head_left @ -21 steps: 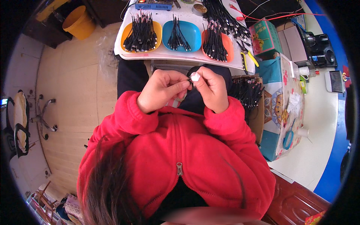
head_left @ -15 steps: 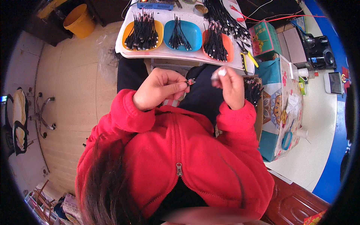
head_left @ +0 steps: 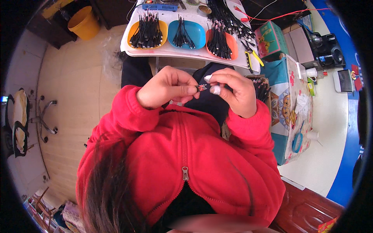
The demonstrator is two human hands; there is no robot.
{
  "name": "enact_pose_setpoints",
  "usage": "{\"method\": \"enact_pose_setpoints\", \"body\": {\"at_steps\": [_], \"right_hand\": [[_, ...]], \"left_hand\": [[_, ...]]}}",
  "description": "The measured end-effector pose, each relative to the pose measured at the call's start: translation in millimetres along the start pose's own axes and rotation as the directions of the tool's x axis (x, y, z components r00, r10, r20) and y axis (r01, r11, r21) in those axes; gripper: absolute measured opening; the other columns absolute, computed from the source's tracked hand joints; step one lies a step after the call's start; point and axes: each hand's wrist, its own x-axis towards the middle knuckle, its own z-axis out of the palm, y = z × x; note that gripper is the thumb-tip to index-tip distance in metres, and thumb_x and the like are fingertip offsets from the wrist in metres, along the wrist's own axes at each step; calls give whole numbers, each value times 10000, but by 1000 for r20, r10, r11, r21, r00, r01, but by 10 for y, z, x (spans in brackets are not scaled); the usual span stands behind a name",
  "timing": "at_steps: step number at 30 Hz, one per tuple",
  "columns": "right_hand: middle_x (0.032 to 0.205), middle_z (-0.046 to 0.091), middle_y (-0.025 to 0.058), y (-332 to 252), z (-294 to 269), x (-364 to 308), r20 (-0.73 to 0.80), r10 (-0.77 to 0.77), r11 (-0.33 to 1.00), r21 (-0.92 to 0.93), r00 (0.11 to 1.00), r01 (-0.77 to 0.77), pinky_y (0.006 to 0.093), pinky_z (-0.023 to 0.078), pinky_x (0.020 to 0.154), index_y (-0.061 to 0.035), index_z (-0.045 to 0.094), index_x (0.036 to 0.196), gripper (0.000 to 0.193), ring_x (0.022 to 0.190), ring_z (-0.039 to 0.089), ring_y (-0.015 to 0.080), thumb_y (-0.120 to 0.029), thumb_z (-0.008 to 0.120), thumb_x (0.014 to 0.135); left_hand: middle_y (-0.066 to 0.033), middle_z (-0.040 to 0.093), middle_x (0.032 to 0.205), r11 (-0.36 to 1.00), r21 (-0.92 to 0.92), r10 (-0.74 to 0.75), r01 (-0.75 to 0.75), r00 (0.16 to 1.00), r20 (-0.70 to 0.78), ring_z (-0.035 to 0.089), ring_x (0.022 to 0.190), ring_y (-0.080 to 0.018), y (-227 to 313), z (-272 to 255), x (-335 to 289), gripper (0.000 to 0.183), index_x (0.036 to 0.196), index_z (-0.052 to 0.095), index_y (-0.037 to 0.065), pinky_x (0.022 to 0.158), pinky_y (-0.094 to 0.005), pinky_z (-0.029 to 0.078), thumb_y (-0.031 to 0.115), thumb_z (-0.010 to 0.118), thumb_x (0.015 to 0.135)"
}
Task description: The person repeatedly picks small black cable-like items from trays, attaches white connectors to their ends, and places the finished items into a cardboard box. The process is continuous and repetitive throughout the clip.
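Observation:
Pinched between the thumb and forefinger of my left hand is a small bunch of black cables, its thin red and pale wire ends pointing right. Most of the bunch is hidden in the hand. My right hand has white coverings on its thumb and forefinger tips. Those two tips are apart, just off the wire ends, with nothing visibly gripped. Beyond the hands, similar black cables stand in a yellow tray, a blue tray and an orange tray.
The trays stand on a white table, with a loose heap of cables behind. Yellow-handled pliers lie at its right edge. Beside my right arm is a box of cables, then a patterned cloth-covered stand.
My right hand has moved left to the wire ends, and its thumb and forefinger have spread. The left hand has shifted slightly, still holding the cables.

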Motion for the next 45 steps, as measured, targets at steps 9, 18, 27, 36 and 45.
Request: {"method": "enact_pose_setpoints", "body": {"at_steps": [9,18,27,36,45], "right_hand": [[1054,595,32,125,272,-126,273,383,437,788,883,-433,251,469,829,-25,541,1167,323,949,569,113,-119,662,882],[1041,573,33,198,297,-94,374,371,288,824,850,-488,261,472,802,-42,521,1153,320,916,567,128,-119,663,877],[984,609,87,24,51,-54,2,-80,988,-133,997,80,299,496,708,-19,634,968,262,858,607,208,15,699,717],[880,599,94,-152,-65,53,148,-375,864,-303,915,403,340,493,627,-8,615,923,332,729,589,259,55,719,614],[845,564,91,-151,-6,48,101,-270,905,-314,958,288,323,480,629,-17,583,903,279,711,568,259,38,700,657]], "left_hand": [[-47,634,784,1000,12,10,-10,999,39,509,640,-57,-22,77,2,145,944,647,-51,571,-192,404,66,562,931],[9,554,653,999,34,23,-22,1000,-4,436,555,-33,-64,80,26,165,929,654,-28,496,-183,324,111,567,941],[-5,572,656,999,-43,-17,16,999,-35,452,551,-32,-69,-5,36,173,925,663,-31,489,-175,317,119,577,932],[-29,595,693,998,-50,-23,29,993,117,499,600,-61,-79,-5,66,132,906,657,-45,561,-188,381,65,586,908],[-50,625,722,996,89,13,-16,999,31,536,607,-80,-12,62,15,130,930,650,-48,531,-201,402,56,575,918]]}}
